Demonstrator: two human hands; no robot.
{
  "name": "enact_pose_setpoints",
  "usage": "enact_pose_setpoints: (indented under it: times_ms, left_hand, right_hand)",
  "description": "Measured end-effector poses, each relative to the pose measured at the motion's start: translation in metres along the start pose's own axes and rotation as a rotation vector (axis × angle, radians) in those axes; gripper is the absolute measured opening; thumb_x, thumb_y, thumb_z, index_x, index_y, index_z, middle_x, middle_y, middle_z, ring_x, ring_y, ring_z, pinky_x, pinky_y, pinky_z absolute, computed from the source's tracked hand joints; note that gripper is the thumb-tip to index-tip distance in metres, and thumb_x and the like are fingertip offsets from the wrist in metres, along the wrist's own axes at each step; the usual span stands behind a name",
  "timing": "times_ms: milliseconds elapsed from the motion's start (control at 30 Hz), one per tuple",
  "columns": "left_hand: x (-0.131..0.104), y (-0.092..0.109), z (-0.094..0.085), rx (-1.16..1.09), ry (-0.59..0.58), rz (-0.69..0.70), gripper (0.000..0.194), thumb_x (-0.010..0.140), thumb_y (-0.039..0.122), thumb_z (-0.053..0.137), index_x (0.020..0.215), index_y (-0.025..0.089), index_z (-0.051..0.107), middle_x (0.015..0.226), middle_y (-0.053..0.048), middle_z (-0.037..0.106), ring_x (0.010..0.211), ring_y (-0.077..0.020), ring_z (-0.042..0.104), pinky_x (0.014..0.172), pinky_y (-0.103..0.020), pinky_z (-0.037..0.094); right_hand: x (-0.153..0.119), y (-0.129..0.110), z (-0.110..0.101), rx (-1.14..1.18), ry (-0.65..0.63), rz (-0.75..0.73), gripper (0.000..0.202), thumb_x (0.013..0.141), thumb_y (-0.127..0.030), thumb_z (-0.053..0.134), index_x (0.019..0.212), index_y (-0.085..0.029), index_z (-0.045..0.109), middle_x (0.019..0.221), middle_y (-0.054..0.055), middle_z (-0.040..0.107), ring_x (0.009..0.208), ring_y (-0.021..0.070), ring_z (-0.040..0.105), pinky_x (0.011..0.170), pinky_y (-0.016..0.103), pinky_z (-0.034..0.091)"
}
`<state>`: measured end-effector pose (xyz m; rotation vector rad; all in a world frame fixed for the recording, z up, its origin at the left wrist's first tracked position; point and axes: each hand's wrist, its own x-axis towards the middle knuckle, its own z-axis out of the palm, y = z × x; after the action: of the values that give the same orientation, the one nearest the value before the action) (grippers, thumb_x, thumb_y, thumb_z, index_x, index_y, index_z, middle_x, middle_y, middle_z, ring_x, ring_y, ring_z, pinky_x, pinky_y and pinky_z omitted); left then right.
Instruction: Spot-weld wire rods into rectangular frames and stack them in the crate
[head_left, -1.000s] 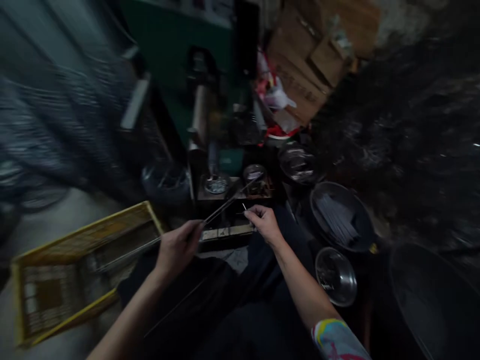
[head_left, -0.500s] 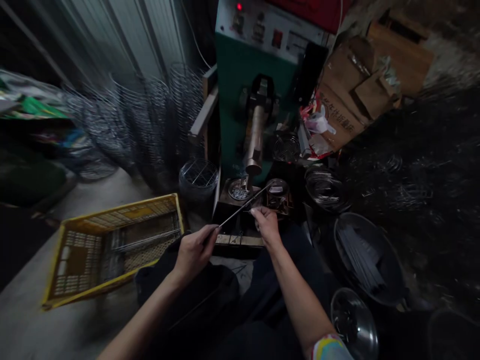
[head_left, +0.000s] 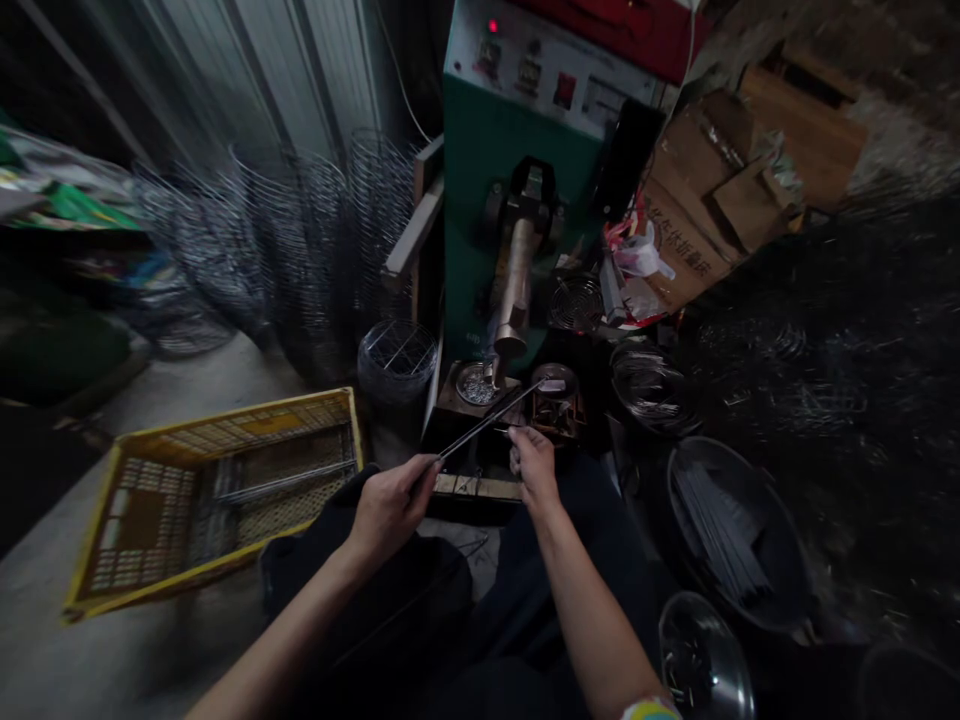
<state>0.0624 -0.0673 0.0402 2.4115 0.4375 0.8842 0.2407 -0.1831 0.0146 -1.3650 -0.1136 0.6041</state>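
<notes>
Head view: left hand (head_left: 394, 500) has its grip closed around thin metal rods (head_left: 480, 428), which slant past the near edge of the metal base (head_left: 447, 401). Right hand (head_left: 534, 465) is near them, fingers curled; whether its grip holds something, I cannot tell. Toward the base's left edge sits a dish (head_left: 460, 378).

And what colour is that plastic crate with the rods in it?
The plastic crate is yellow, seen best in the head view.
</notes>
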Motion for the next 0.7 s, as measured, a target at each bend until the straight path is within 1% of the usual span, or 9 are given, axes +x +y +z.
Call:
enact_pose_setpoints:
  times_ms: [133,267,433,533,700]
  left_hand:
    - [-0.004,0.007,0.000,-0.038,0.034,-0.056,0.021,0.096,0.026,0.050,0.089,0.016,0.067,0.077,-0.005,0.075,0.058,-0.0146,0.068,0.059,-0.021,0.049]
    - [-0.008,0.008,0.001,-0.058,0.061,-0.100,0.021,0.096,0.026,0.050,0.090,0.016,0.068,0.078,-0.005,0.075,0.061,-0.0146,0.069,0.062,-0.021,0.051]
    - [-0.010,0.008,0.002,-0.085,0.099,-0.108,0.020,0.096,0.026,0.052,0.092,0.015,0.068,0.080,-0.005,0.075,0.065,-0.0154,0.070,0.064,-0.021,0.051]
    - [-0.008,0.010,0.002,-0.109,0.108,-0.109,0.019,0.096,0.025,0.052,0.094,0.015,0.068,0.080,-0.005,0.075,0.065,-0.0154,0.071,0.064,-0.021,0.051]
    - [-0.005,0.011,0.003,-0.145,0.121,-0.134,0.021,0.095,0.028,0.051,0.092,0.016,0.068,0.079,-0.005,0.075,0.065,-0.0162,0.071,0.063,-0.022,0.052]
  right_hand:
    - [-0.006,-0.004,0.015,0.028,-0.022,-0.016,0.033,0.066,-0.045,0.074,0.067,-0.018,0.055,0.043,-0.012,0.038,0.035,0.0026,0.027,0.034,0.016,0.017]
    - [-0.006,-0.007,0.023,0.027,-0.066,-0.038,0.033,0.069,-0.045,0.074,0.071,-0.017,0.058,0.044,-0.012,0.038,0.035,0.0029,0.027,0.034,0.016,0.018]
    - [-0.009,-0.008,0.029,0.052,-0.094,-0.052,0.033,0.069,-0.045,0.075,0.073,-0.017,0.059,0.044,-0.012,0.037,0.035,0.0029,0.027,0.034,0.016,0.018]
    - [-0.009,-0.010,0.031,0.058,-0.090,-0.065,0.032,0.069,-0.045,0.075,0.073,-0.017,0.059,0.044,-0.012,0.037,0.036,0.0031,0.027,0.034,0.016,0.018]
    - [-0.007,-0.015,0.031,0.069,-0.069,-0.055,0.036,0.064,-0.046,0.078,0.073,-0.017,0.059,0.042,-0.012,0.036,0.035,0.0029,0.026,0.033,0.016,0.018]
